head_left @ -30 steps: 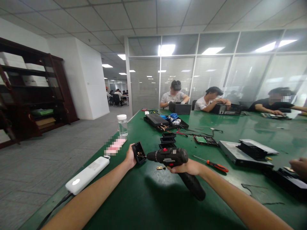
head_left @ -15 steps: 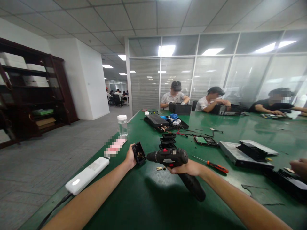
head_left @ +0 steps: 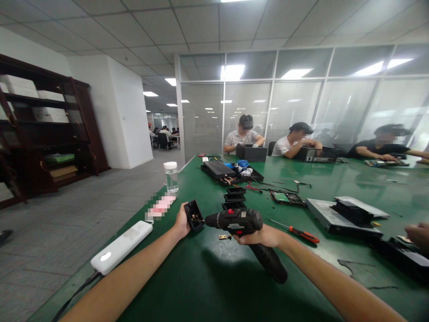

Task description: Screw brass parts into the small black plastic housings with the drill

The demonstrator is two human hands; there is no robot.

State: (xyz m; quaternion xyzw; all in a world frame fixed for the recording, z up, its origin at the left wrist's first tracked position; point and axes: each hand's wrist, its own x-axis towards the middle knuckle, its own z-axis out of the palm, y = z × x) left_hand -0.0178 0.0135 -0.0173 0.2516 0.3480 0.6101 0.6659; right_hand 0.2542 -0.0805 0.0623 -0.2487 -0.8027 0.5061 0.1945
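My left hand is closed on the side of a small black open box, tilted with its hollow side toward the drill. Brass-coloured metal parts show inside it. My right hand grips a black cordless drill with red buttons, lying on its side with the handle toward me. The drill's bit reaches into the box; its tip is hard to make out. Just below the drill lies a small brass-coloured plate with a tiny dark piece beside it. Several black frames stand in a row behind the drill.
An orange-handled screwdriver and metal drive cases lie to the right, where another person's hand shows. At left are a white power strip and a lidded jar. Across the green table, several people work.
My hands, the box and the drill hold almost the same position. A dark shape has appeared on the floor at the far left edge.
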